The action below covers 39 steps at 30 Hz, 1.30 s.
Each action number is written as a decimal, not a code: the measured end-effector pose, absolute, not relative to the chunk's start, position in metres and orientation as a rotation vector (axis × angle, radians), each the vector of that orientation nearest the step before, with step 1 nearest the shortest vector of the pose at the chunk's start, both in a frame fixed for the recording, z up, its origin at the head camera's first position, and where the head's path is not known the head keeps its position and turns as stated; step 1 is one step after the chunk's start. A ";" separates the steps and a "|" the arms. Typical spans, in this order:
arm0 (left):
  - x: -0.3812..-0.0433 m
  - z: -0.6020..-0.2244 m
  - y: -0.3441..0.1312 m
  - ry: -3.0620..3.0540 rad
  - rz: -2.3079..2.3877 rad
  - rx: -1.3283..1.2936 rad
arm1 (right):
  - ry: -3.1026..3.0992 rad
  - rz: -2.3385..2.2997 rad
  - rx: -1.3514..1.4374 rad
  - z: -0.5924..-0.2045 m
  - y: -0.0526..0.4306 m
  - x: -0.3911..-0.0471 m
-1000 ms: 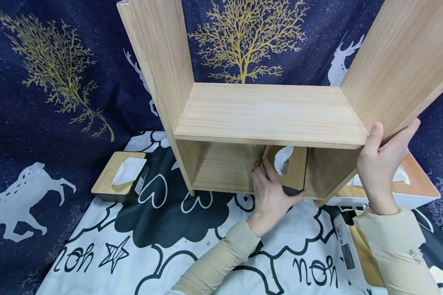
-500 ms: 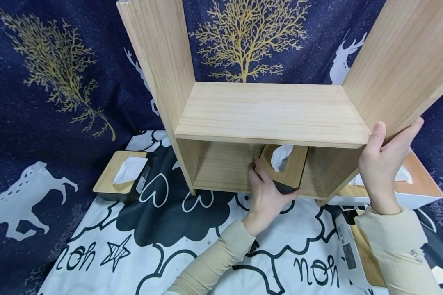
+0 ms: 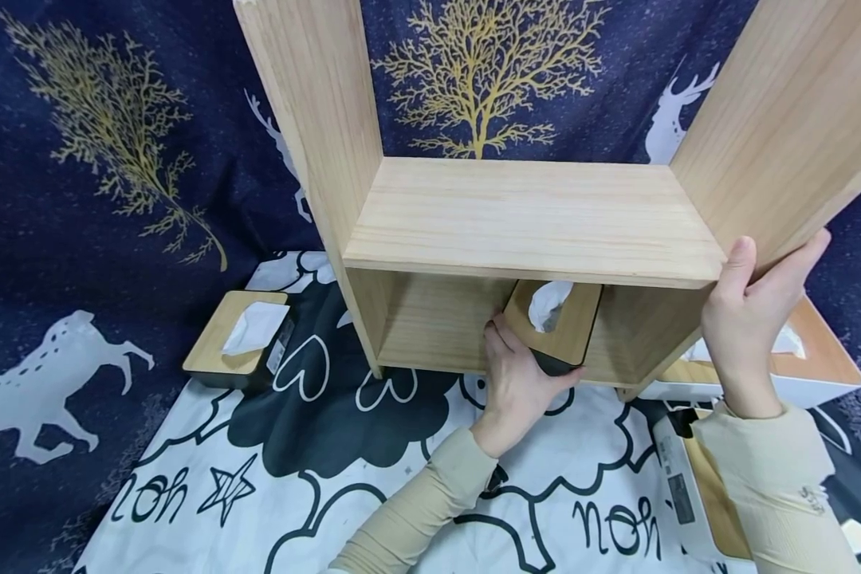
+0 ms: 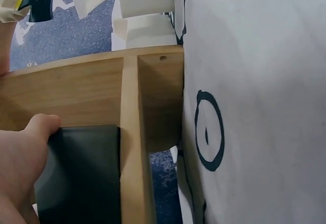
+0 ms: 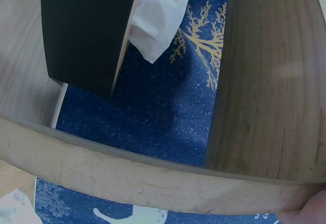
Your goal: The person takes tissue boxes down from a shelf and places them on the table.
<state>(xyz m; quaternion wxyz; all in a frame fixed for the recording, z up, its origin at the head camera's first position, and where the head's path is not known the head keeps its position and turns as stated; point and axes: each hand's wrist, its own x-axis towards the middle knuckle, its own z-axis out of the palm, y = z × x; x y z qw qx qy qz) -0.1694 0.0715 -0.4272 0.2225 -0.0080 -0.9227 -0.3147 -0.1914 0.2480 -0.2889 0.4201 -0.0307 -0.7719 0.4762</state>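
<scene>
A black tissue box (image 3: 577, 327) with a wooden lid and a white tissue showing lies on the lower board of a wooden shelf (image 3: 531, 215), toward its right side. My left hand (image 3: 513, 387) holds the box's near end, fingers along its left side and thumb at the front. In the left wrist view, that thumb lies against the upper edge of the black end of the tissue box (image 4: 81, 173). My right hand (image 3: 749, 319) grips the front edge of the shelf's right side panel, thumb inside and fingers outside. The box's far part is hidden under the middle board.
Another black tissue box (image 3: 222, 351) stands left of the shelf. To the right are a white tissue box (image 3: 825, 371) with a wooden lid and a white wood-topped box (image 3: 713, 486), partly behind the right sleeve. A patterned cloth (image 3: 316, 510) covers the surface; a dark blue curtain (image 3: 64, 255) hangs behind.
My left hand has shifted slightly left, its fingers drawn back toward the box's near corner. The box's near end has turned a little leftward. My right hand keeps its grip on the panel.
</scene>
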 end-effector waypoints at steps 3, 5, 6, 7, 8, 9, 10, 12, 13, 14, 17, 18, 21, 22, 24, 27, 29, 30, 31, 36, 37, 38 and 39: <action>-0.170 -0.427 0.072 -2.567 -0.883 -0.002 | -1.925 1.216 -0.072 -0.288 0.246 -0.190; -0.170 -0.427 0.072 -2.577 -0.888 0.012 | -1.915 1.234 -0.068 -0.286 0.244 -0.189; -0.170 -0.427 0.071 -2.582 -0.887 0.018 | -1.909 1.243 -0.065 -0.285 0.243 -0.189; -0.171 -0.427 0.071 -2.590 -0.881 0.021 | -1.906 1.248 -0.064 -0.285 0.242 -0.188; -0.171 -0.426 0.071 -2.593 -0.878 0.020 | -1.907 1.247 -0.065 -0.284 0.242 -0.188; -0.171 -0.426 0.070 -2.596 -0.873 0.023 | -1.907 1.246 -0.065 -0.284 0.241 -0.187; -0.171 -0.426 0.070 -2.596 -0.873 0.024 | -1.908 1.244 -0.066 -0.284 0.241 -0.187; -0.171 -0.426 0.068 -2.594 -0.869 0.015 | -1.908 1.240 -0.066 -0.284 0.241 -0.188; -0.172 -0.426 0.068 -2.592 -0.868 0.006 | -1.909 1.238 -0.067 -0.285 0.242 -0.188; -0.172 -0.426 0.067 -2.589 -0.869 0.000 | -1.909 1.238 -0.067 -0.285 0.243 -0.188; -0.172 -0.425 0.064 -2.585 -0.861 -0.027 | -1.919 1.221 -0.069 -0.288 0.246 -0.190; -0.172 -0.425 0.063 -2.583 -0.859 -0.033 | -1.926 1.212 -0.072 -0.289 0.248 -0.191; -0.173 -0.425 0.061 -2.581 -0.831 -0.041 | -1.943 1.187 -0.078 -0.290 0.250 -0.193; -0.173 -0.425 0.061 -2.579 -0.821 -0.043 | -1.948 1.180 -0.080 -0.291 0.250 -0.193; -0.173 -0.425 0.059 -2.576 -0.804 -0.050 | -1.947 1.178 -0.080 -0.291 0.251 -0.193; -0.173 -0.425 0.057 -2.577 -0.809 -0.059 | -1.941 1.181 -0.078 -0.291 0.251 -0.194; -0.173 -0.424 0.055 -2.583 -0.828 -0.061 | -1.938 1.183 -0.078 -0.291 0.251 -0.193; -0.173 -0.424 0.054 -2.591 -0.842 -0.058 | -1.937 1.185 -0.078 -0.290 0.251 -0.193; -0.173 -0.424 0.053 -2.591 -0.848 -0.058 | -1.937 1.186 -0.078 -0.290 0.250 -0.193; -0.174 -0.424 0.047 -2.590 -0.840 -0.072 | -1.939 1.180 -0.079 -0.290 0.251 -0.193; -0.174 -0.424 0.047 -2.588 -0.849 -0.078 | -1.940 1.178 -0.081 -0.290 0.251 -0.193; -0.174 -0.424 0.046 -2.587 -0.868 -0.082 | -1.941 1.176 -0.081 -0.291 0.251 -0.193; -0.173 -0.424 0.045 -2.583 -0.892 -0.087 | -1.942 1.175 -0.082 -0.291 0.251 -0.193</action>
